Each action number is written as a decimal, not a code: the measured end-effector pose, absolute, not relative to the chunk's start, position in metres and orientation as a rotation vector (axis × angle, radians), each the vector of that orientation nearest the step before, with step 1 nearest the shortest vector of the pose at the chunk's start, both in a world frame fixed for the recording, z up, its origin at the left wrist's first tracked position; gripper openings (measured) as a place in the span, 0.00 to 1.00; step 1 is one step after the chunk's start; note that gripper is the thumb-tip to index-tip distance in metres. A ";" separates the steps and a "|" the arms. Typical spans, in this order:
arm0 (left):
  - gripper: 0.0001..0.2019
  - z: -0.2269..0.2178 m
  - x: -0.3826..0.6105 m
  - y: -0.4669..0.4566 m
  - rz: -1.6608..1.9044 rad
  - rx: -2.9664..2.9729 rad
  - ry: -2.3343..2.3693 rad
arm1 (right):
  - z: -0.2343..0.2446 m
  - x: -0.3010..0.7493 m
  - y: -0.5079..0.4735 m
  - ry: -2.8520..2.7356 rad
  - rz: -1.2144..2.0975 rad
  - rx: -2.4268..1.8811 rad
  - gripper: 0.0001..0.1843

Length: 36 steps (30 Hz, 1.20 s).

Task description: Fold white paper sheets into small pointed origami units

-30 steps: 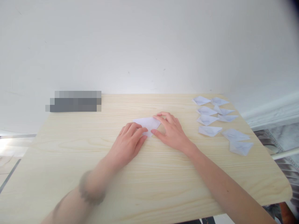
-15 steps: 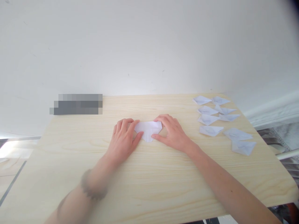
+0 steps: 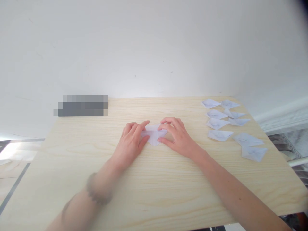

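Note:
A small folded piece of white paper [image 3: 154, 136] lies on the wooden table between my hands, with a crease across it and its lower end tapering toward me. My left hand [image 3: 132, 136] grips its left side, thumb on the near part and fingers at the far edge, index finger slightly raised. On the right side, my right hand [image 3: 176, 134] pinches the paper with the thumb low and the curled fingers on the fold. The fingers partly cover both ends of the paper.
Several folded paper boats [image 3: 218, 123] lie in rows at the table's right side. A dark pixelated block [image 3: 81, 106] sits at the back left. The pale wooden table [image 3: 154, 186] meets a white wall [image 3: 144, 48] at the back.
The paper's upper part is now bent along a crosswise crease, with a flap behind it. My fingers have shifted inward onto the fold. The whole view has moved slightly.

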<state>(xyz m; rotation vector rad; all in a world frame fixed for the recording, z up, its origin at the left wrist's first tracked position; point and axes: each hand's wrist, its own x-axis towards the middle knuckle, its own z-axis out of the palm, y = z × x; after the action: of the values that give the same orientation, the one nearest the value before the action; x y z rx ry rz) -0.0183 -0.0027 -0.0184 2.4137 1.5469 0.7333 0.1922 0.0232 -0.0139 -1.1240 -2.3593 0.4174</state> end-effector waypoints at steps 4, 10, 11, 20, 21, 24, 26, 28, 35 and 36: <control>0.12 -0.017 -0.018 -0.004 0.681 2.582 1.559 | -0.016 0.191 0.025 -2.378 0.378 -1.016 0.06; 0.11 -0.013 -0.017 -0.007 0.611 2.733 1.590 | -0.013 0.190 0.024 -2.406 0.316 -1.027 0.08; 0.12 -0.012 -0.017 -0.008 0.591 2.743 1.578 | -0.013 0.190 0.024 -2.410 0.320 -1.037 0.09; 0.13 -0.007 -0.016 -0.011 0.576 2.768 1.573 | -0.016 0.188 0.025 -2.413 0.373 -1.068 0.17; 0.13 -0.007 -0.016 -0.011 0.582 2.775 1.575 | -0.016 0.188 0.025 -2.417 0.365 -1.073 0.18; 0.12 -0.007 -0.016 -0.011 0.596 2.805 1.580 | -0.016 0.190 0.026 -2.451 0.347 -1.096 0.15; 0.11 -0.006 -0.015 -0.011 0.592 2.834 1.588 | -0.015 0.191 0.025 -2.476 0.314 -1.116 0.14; 0.10 -0.005 -0.013 -0.012 0.576 2.858 1.596 | -0.013 0.192 0.023 -2.501 0.264 -1.139 0.15; 0.13 -0.003 -0.010 -0.015 0.515 2.830 1.600 | -0.012 0.185 0.017 -2.433 0.254 -1.225 0.16; 0.14 -0.002 -0.010 -0.015 0.497 2.820 1.599 | -0.014 0.183 0.018 -2.394 0.262 -1.244 0.16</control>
<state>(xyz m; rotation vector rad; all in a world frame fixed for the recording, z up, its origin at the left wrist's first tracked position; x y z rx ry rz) -0.0095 -0.0152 -0.0023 2.8204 1.5995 0.4974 0.1829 0.0179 -0.0135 -1.2444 -2.3939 0.2618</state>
